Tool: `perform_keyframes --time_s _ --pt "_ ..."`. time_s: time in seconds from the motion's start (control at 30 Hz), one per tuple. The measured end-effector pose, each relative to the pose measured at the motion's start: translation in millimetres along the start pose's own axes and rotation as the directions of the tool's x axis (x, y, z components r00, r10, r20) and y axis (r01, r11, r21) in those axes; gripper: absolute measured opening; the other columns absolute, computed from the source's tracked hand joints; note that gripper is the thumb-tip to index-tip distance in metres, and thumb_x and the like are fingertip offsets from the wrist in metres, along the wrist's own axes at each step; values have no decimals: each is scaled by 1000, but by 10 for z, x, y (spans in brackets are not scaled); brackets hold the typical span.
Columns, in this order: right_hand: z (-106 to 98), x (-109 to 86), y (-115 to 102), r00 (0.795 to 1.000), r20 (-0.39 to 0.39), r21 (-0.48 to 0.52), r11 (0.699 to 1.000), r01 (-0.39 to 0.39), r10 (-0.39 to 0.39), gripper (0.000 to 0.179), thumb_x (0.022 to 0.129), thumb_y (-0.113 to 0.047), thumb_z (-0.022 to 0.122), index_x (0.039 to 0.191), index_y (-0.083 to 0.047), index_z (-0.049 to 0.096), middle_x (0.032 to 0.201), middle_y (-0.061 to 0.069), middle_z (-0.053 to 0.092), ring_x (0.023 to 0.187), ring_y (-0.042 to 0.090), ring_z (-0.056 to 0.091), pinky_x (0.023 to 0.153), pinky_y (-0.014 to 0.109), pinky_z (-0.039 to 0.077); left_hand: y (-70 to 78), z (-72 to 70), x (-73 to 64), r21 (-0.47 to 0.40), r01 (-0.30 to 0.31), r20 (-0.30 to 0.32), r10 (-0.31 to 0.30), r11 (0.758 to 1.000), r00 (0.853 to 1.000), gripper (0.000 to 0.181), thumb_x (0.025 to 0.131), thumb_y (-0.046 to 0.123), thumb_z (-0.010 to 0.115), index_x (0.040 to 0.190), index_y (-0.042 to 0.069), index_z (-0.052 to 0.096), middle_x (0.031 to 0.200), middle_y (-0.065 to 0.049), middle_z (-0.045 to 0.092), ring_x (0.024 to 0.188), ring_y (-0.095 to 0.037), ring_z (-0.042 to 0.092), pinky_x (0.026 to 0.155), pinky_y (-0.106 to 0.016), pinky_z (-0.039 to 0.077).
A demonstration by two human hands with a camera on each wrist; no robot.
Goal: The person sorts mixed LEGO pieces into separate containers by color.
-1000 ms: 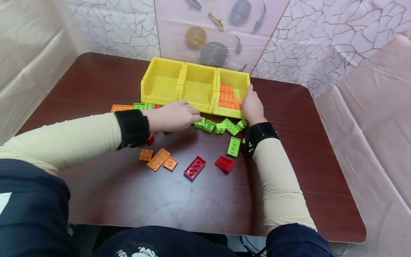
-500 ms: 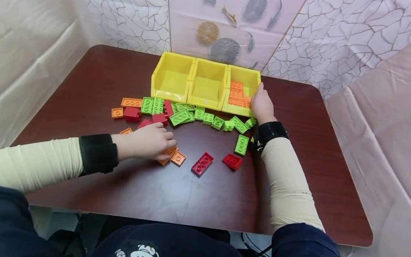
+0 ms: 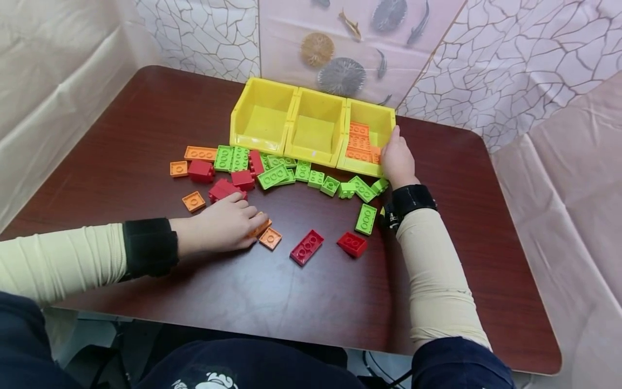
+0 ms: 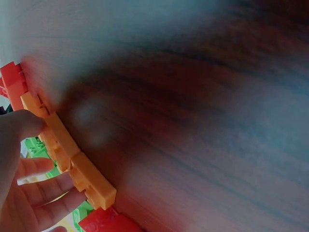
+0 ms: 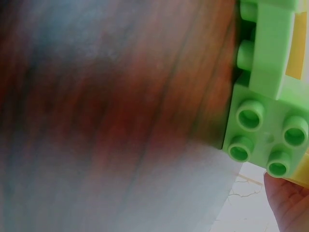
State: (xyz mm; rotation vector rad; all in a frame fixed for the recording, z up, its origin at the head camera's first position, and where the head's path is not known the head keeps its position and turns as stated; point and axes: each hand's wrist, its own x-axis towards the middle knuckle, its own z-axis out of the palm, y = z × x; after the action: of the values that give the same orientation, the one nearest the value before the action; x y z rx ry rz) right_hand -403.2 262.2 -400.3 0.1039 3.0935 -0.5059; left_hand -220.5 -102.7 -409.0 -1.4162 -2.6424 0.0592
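Note:
In the head view my left hand [image 3: 220, 222] is over a group of orange toy bricks left of the table's middle. The left wrist view shows its thumb against a long orange brick [image 4: 62, 133] with the fingers curled on the studded side. A square orange brick [image 4: 94, 181] adjoins it near the fingertips; another square orange brick [image 3: 270, 238] lies just right of the hand. My right hand [image 3: 399, 162] rests along the outer right wall of the yellow three-part bin [image 3: 289, 129], fingers pointing away. Orange bricks [image 3: 358, 141] lie in the bin's right compartment.
Green bricks [image 3: 274, 176] line the bin's front. Red bricks [image 3: 201, 170] and more orange ones [image 3: 201, 153] lie at the left. A dark red brick [image 3: 306, 247], a red sloped brick [image 3: 352, 245] and a green brick [image 3: 366, 219] sit on the brown table [image 3: 311, 308].
My left hand has come left and nearer from the green bricks at the bin's front to the orange bricks, then shifted slightly. The right hand stays at the bin; the head view has shifted.

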Motion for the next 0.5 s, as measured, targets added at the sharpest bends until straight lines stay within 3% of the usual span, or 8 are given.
perform_keyframes --time_s 0.17,0.37,0.5 --pt "2 3 15 1000 -1 -4 1000 -1 1 59 101 -20 24 148 -7 -9 142 24 32 120 37 42 97 47 35 9 21 45 -44 38 2 -38 998 999 38 80 23 64 113 5 62 85 -9 61 81 -29 57 90 -50 36" --pt "-7 -7 -1 1000 7 -1 1000 -4 4 58 101 -21 22 148 -8 -9 142 23 32 121 36 42 97 47 35 -27 -33 127 -100 76 39 -73 992 997 45 79 19 66 120 1 58 94 -12 62 82 -28 58 83 -44 41" --pt "-19 -13 -17 1000 11 0 1000 -8 8 59 101 -20 25 148 -8 -9 143 22 31 122 35 41 98 46 34 -54 -82 188 -101 74 19 -72 992 997 48 78 18 67 121 1 57 94 -13 61 77 -28 59 78 -42 44"
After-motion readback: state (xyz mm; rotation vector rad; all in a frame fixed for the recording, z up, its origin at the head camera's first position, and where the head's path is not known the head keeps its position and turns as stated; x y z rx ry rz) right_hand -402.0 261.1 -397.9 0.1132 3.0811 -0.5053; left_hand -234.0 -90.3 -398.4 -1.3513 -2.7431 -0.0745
